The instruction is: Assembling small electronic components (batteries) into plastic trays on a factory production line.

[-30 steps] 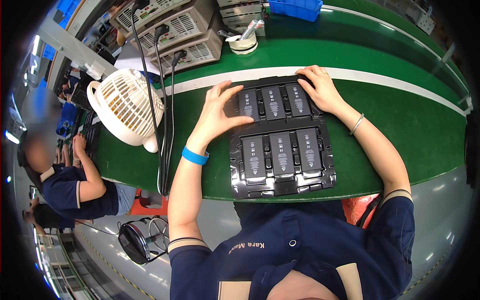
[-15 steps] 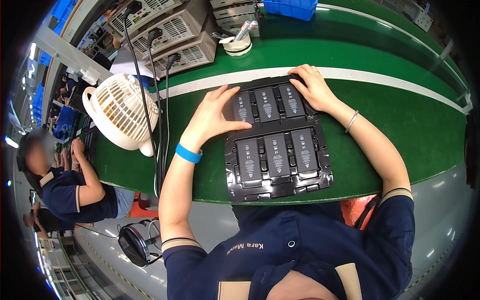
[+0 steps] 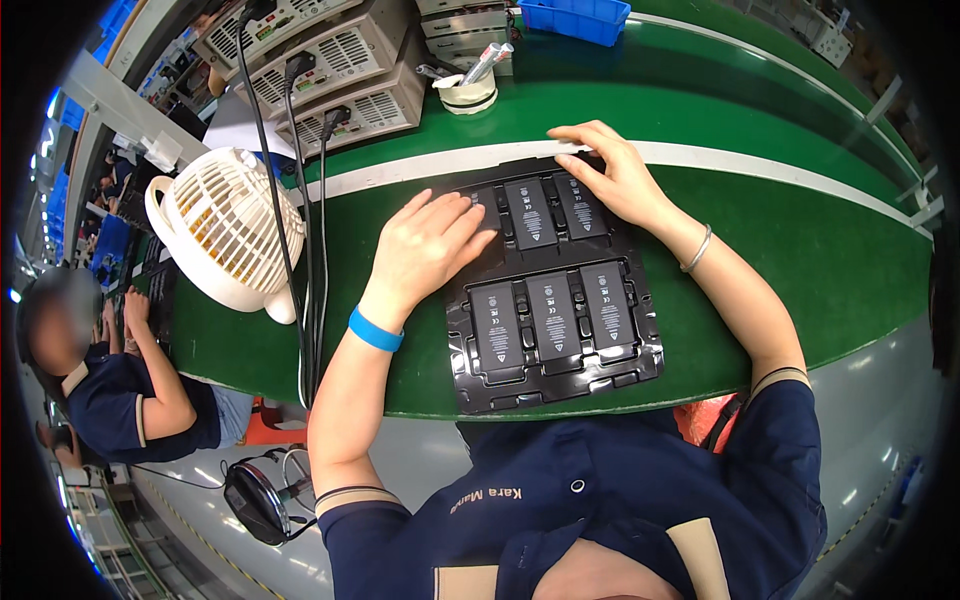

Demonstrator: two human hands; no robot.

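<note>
A black moulded tray (image 3: 480, 385) lies on the green belt in front of me, holding two rows of flat black battery cells (image 3: 553, 314). My left hand (image 3: 425, 248) rests flat on the tray's far left corner, fingers spread over the leftmost cell of the far row. My right hand (image 3: 608, 175) lies on the far right corner, fingertips at the tray's back edge. Neither hand grips anything. A blue band circles my left wrist and a thin bracelet my right.
A white desk fan (image 3: 225, 228) stands left of the tray, with black cables (image 3: 305, 250) hanging over the belt edge. Grey test units (image 3: 345, 65), a small white cup (image 3: 468, 92) and a blue bin (image 3: 585, 17) sit at the back. Another person (image 3: 110, 385) sits at left.
The view has shifted slightly, so tray and hands sit a little lower and to the left. Both hands stay pressed on the tray's far corners.
</note>
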